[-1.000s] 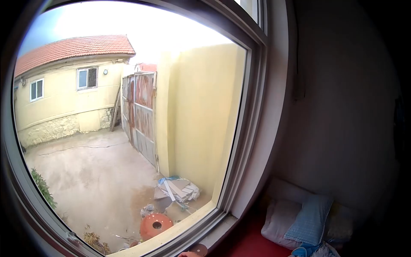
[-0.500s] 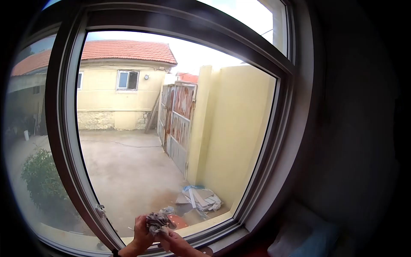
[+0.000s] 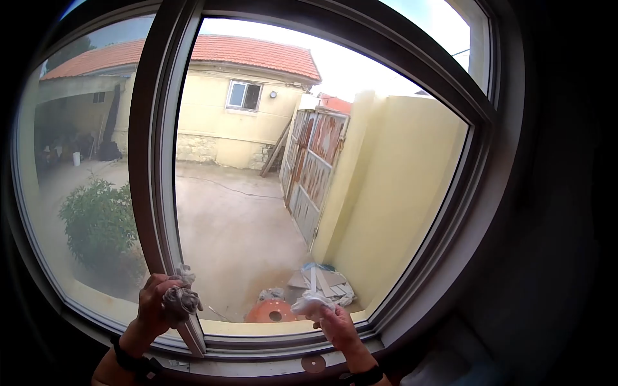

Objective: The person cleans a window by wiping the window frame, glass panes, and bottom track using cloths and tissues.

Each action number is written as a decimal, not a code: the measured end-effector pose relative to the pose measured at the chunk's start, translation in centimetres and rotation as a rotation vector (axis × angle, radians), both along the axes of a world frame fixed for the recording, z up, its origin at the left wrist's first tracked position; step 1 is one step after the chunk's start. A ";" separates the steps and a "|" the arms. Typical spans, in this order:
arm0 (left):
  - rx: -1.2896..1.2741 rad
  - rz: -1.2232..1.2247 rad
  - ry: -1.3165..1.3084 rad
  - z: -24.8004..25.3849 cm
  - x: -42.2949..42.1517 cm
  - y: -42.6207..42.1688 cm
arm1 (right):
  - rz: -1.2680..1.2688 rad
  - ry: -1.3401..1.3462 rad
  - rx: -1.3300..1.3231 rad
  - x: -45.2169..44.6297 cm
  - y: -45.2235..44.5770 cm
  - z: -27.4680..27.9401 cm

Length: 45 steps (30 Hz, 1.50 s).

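Note:
My left hand [image 3: 152,303] is closed around a crumpled grey rag [image 3: 181,301], in front of the lower part of the dark upright window bar [image 3: 156,193]. Whether the rag presses on the bar I cannot tell. Between the fingers of my right hand [image 3: 338,327], a smaller white crumpled cloth [image 3: 313,302] is pinched, held up before the lower right part of the window pane [image 3: 244,212]. The two hands are apart. Dark bands circle both wrists.
A brown disc with a small hole [image 3: 313,364] lies on the sill below the right hand. Whitish plastic [image 3: 438,370] is in shadow at the lower right. Outside are a bush [image 3: 100,215], a rusty gate [image 3: 315,154] and a stack of boards [image 3: 325,282].
My hands were together on the grey rag and have separated. The left moved to the upright bar with the rag; the right now holds a white cloth. The view shifted left and down.

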<state>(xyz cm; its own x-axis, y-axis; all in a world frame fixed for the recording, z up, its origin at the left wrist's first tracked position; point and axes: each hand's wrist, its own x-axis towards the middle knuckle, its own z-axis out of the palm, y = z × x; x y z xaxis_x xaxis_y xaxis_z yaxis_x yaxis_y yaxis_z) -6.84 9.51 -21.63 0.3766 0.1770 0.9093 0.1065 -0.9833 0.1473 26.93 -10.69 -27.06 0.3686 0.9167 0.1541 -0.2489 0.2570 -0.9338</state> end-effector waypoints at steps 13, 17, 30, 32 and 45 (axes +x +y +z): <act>0.005 0.094 -0.150 13.1 6.7 0.3 | -0.163 0.134 -0.227 0.4 -4.0 -10.3; 0.464 0.483 -0.228 24.0 7.6 1.9 | -0.498 -0.121 -0.146 6.0 -5.8 -9.4; 0.946 1.292 0.065 27.3 8.4 8.3 | -1.625 -1.755 0.099 33.8 -14.9 12.5; 0.887 1.257 0.101 24.4 8.6 6.8 | -1.676 -1.825 0.028 37.7 -16.3 12.9; 0.698 1.160 0.524 5.2 7.8 2.5 | -1.537 -2.199 -0.238 46.6 -20.6 10.3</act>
